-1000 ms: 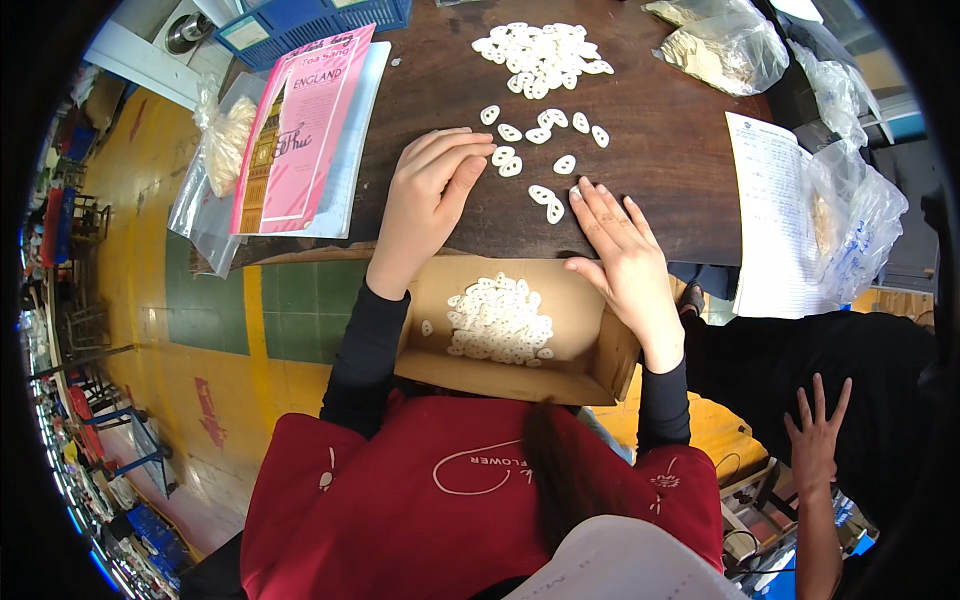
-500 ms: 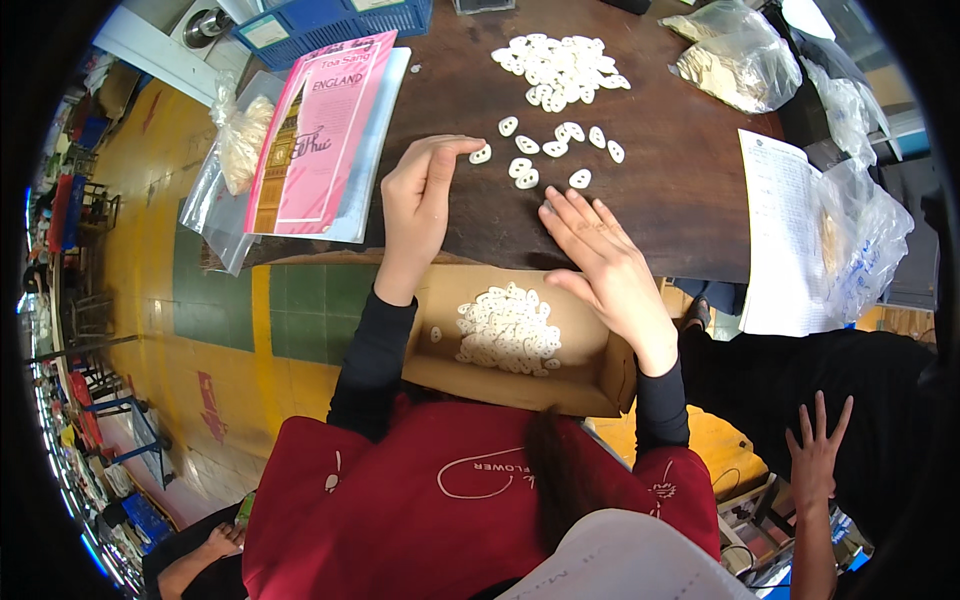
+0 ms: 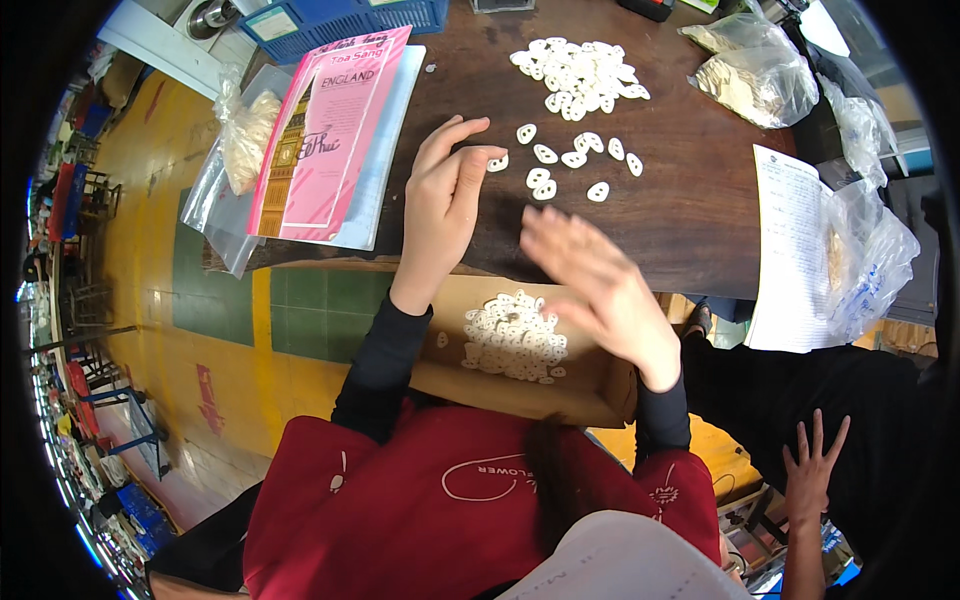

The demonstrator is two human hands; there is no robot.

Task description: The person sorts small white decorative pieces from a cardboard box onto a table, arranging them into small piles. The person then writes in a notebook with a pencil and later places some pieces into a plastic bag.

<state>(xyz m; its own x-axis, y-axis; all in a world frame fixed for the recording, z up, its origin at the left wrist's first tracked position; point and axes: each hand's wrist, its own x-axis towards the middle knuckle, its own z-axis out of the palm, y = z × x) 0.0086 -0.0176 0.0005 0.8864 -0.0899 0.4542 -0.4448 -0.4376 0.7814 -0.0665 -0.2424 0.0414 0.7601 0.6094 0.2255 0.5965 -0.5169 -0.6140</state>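
Small white oval pieces with two holes, like buttons, lie in a heap at the far side of the brown table. Several loose ones are scattered nearer to me. My left hand is held on edge, fingers apart, its thumb tip at one loose white piece; whether they touch, I cannot tell. Slightly blurred, my right hand stretches its fingers over the table's near edge, with nothing seen in it. Below the hands, a cardboard box holds a pile of the same pieces.
At left lie a pink booklet and a bag of pale pieces, with a blue crate behind. Clear bags and a written sheet are at right. Another person's hand rests on dark clothing, lower right.
My right hand has drawn back from the loose pieces toward the table's near edge. My left hand's index finger has lifted off the piece by the thumb. The view has shifted slightly.
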